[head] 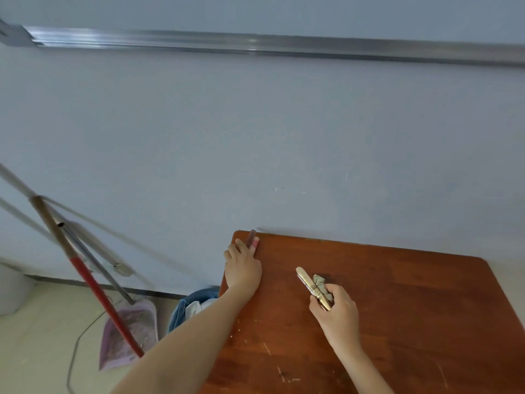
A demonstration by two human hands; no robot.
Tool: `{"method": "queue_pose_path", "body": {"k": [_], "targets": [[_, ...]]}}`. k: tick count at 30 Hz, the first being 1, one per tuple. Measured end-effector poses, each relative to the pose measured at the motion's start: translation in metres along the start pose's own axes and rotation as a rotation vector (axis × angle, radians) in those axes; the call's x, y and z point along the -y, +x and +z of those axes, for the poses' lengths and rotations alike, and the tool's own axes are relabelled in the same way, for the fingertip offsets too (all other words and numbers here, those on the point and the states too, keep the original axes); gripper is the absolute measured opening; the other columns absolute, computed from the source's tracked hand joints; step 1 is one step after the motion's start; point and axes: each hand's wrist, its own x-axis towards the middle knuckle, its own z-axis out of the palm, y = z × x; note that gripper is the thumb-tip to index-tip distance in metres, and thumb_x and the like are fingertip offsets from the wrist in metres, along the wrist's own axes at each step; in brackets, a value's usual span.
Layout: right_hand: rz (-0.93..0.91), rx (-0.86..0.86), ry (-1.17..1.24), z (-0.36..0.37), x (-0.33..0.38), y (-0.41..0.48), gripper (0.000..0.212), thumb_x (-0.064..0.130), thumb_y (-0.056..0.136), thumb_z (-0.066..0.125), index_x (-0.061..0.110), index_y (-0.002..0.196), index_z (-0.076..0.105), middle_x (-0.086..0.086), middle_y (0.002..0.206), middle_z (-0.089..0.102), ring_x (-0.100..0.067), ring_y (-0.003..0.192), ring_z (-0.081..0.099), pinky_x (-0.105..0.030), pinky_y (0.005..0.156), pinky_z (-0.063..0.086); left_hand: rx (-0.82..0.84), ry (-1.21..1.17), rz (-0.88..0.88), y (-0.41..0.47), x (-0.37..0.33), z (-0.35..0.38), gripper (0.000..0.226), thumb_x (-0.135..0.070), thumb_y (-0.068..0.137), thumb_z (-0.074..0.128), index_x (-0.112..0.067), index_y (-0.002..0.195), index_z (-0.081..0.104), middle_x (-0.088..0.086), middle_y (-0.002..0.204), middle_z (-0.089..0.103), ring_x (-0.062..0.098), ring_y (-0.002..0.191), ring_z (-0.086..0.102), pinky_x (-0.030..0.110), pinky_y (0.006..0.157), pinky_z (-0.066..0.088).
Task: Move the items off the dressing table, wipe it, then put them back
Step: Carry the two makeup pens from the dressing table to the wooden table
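The dressing table (397, 294) is a reddish-brown wooden top with scratches near its front. My left hand (243, 265) rests at the far left corner, its fingers on a slim brown and pink cosmetic tube (253, 240) that lies against the wall. My right hand (335, 308) hovers over the middle of the table, closed around a gold cosmetic tube (308, 282) that points up and left, together with a small crumpled pale green cloth (321, 284).
Left of the table, a red-handled broom (93, 285) and a purple dustpan (127, 331) lean against the pale blue wall. A blue bin (196, 305) with white rubbish stands on the floor by the table's left edge. A cable (76, 348) runs across the floor.
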Motion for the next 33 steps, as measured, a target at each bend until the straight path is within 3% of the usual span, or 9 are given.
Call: {"method": "queue_pose_path", "body": {"k": [5, 9, 12, 16, 18, 23, 28, 33], "targets": [[0.005, 0.027, -0.025, 0.009, 0.007, -0.006, 0.027, 0.014, 0.075, 0.072, 0.001, 0.097, 0.063, -0.006, 0.086, 0.064, -0.015, 0.071, 0.052, -0.037, 0.072, 0.048, 0.054, -0.189, 0.125, -0.007, 0.021, -0.006, 0.061, -0.019, 0.091, 0.043, -0.023, 0.144, 0.014, 0.012, 0.138, 0.025, 0.029, 0.126, 0.026, 0.037, 0.104, 0.033], [0.006, 0.016, -0.030, 0.016, 0.013, -0.012, 0.025, 0.011, 0.072, 0.074, 0.001, 0.094, 0.064, -0.007, 0.083, 0.065, -0.014, 0.067, 0.051, -0.031, 0.067, 0.044, 0.037, -0.264, 0.136, -0.015, 0.045, -0.003, 0.068, -0.031, 0.087, 0.052, -0.015, 0.143, 0.017, 0.008, 0.140, 0.029, 0.023, 0.129, 0.026, 0.031, 0.104, 0.032], [0.038, 0.017, -0.055, 0.021, 0.011, -0.021, 0.021, 0.009, 0.071, 0.074, 0.002, 0.087, 0.063, -0.002, 0.075, 0.061, -0.019, 0.067, 0.055, -0.041, 0.071, 0.049, -0.018, -0.317, 0.143, -0.030, 0.063, 0.005, 0.065, -0.033, 0.088, 0.051, -0.014, 0.143, 0.021, 0.002, 0.143, 0.032, 0.018, 0.132, 0.024, 0.030, 0.106, 0.030], [0.029, -0.022, -0.125, 0.028, 0.011, -0.023, 0.017, 0.010, 0.070, 0.075, 0.005, 0.081, 0.063, 0.001, 0.068, 0.058, -0.021, 0.065, 0.056, -0.038, 0.073, 0.044, 0.013, -0.249, 0.171, -0.048, 0.074, 0.016, 0.066, -0.038, 0.092, 0.043, -0.018, 0.146, 0.011, -0.004, 0.154, 0.016, 0.015, 0.142, 0.010, 0.030, 0.114, 0.019], [0.070, -0.022, -0.152, 0.032, 0.017, -0.018, 0.017, 0.016, 0.075, 0.071, 0.008, 0.087, 0.062, 0.003, 0.072, 0.058, -0.019, 0.069, 0.056, -0.036, 0.078, 0.041, 0.025, -0.237, 0.173, -0.051, 0.075, 0.018, 0.069, -0.040, 0.092, 0.042, -0.019, 0.146, 0.005, -0.005, 0.155, 0.011, 0.014, 0.143, 0.006, 0.031, 0.114, 0.018], [0.080, -0.021, -0.162, 0.050, 0.034, -0.003, 0.025, 0.022, 0.082, 0.065, 0.009, 0.103, 0.059, -0.002, 0.088, 0.068, -0.020, 0.077, 0.063, -0.036, 0.088, 0.045, 0.038, -0.206, 0.225, -0.056, 0.078, 0.018, 0.072, -0.041, 0.091, 0.041, -0.017, 0.146, 0.001, -0.005, 0.155, 0.010, 0.015, 0.142, 0.007, 0.031, 0.113, 0.020], [0.141, -0.012, -0.235, 0.075, 0.056, 0.017, 0.019, 0.029, 0.088, 0.054, 0.018, 0.104, 0.053, 0.005, 0.095, 0.065, -0.015, 0.083, 0.059, -0.031, 0.087, 0.032, 0.046, -0.179, 0.258, -0.055, 0.079, 0.018, 0.069, -0.042, 0.092, 0.037, -0.021, 0.147, 0.000, -0.007, 0.156, 0.007, 0.015, 0.142, 0.006, 0.032, 0.112, 0.024], [0.205, -0.025, -0.269, 0.094, 0.067, 0.035, 0.016, 0.025, 0.089, 0.050, 0.017, 0.102, 0.052, 0.002, 0.097, 0.065, -0.018, 0.087, 0.060, -0.035, 0.089, 0.030, 0.068, -0.158, 0.274, -0.053, 0.080, 0.019, 0.068, -0.043, 0.091, 0.036, -0.030, 0.146, -0.001, -0.008, 0.156, 0.005, 0.016, 0.142, 0.006, 0.035, 0.112, 0.026]]}}
